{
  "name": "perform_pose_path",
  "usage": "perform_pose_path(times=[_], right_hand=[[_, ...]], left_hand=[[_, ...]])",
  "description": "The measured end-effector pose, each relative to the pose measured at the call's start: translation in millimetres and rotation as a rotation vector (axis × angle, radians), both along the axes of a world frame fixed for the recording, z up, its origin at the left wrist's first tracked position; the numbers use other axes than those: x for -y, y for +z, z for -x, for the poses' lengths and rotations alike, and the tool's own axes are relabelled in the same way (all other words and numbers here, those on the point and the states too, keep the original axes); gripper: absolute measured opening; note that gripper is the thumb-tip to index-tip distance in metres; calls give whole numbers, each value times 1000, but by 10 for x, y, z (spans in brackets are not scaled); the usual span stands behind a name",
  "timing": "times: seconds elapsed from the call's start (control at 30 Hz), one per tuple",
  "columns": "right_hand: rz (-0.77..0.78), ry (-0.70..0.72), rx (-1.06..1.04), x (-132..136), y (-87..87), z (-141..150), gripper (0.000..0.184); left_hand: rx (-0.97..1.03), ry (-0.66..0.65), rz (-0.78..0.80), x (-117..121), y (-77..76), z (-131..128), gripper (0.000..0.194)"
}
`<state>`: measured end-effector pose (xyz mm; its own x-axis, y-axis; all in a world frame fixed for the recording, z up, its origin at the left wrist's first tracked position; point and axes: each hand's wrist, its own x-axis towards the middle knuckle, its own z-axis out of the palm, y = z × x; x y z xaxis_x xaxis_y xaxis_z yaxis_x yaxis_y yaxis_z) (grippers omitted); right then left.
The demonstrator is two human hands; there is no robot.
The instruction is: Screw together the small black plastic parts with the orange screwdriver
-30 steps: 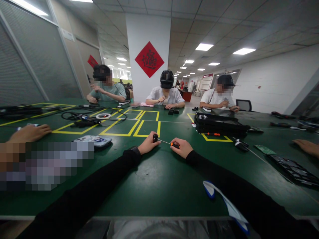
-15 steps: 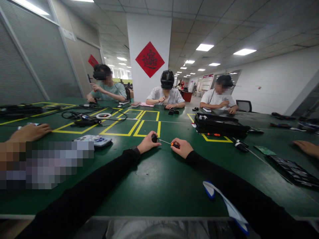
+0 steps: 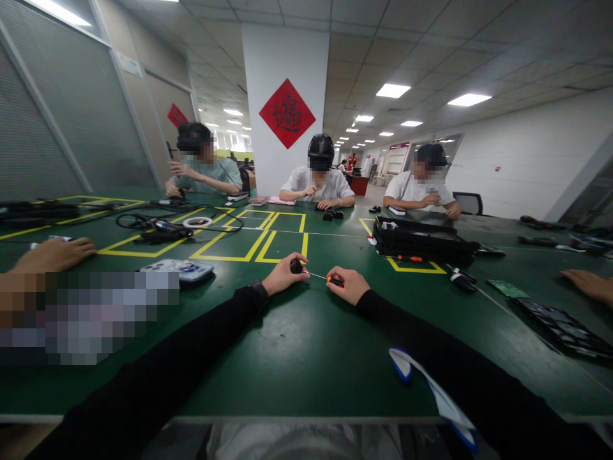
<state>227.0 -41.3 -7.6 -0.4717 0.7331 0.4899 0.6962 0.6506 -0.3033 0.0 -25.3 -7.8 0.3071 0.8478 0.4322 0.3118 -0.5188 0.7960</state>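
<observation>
Over the middle of the green table (image 3: pixel 287 377), the left hand (image 3: pixel 281 276) pinches a small round black piece (image 3: pixel 295 266) between thumb and fingers, while the right hand (image 3: pixel 353 285) wraps its fingers round the black-and-orange handle of a screwdriver (image 3: pixel 336 281). Its thin shaft points left toward the piece; whether the tip touches it cannot be told. Beyond, on a white pillar (image 3: pixel 306 51), hangs a red diamond sign (image 3: pixel 287 114) bearing dark Chinese-style characters, interlocked and hard to read. A white shirt (image 3: pixel 403 186) on the person seated opposite, at right, carries print too small to make out. Nearer, at left, lies a pale box (image 3: pixel 196 271) with blue markings, their detail blurred.
</observation>
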Motion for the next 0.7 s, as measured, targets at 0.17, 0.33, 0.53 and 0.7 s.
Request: perform_pose_path(times=[0.17,0.33,0.53,0.7], right_hand=[[-96,-91,-101,-27,-4,-9,17],[-71,-174,-70,-59,-27,-26,16],[-37,-242,46,-88,-53,-52,17],[-219,-141,30,36,105,-13,27]], left_hand=[[-13,-3,18,-1,-15,2,44],[-11,31,-2,1,0,-11,46],[205,134,197,-49,17,21,42],[312,44,264,35,108,5,55]])
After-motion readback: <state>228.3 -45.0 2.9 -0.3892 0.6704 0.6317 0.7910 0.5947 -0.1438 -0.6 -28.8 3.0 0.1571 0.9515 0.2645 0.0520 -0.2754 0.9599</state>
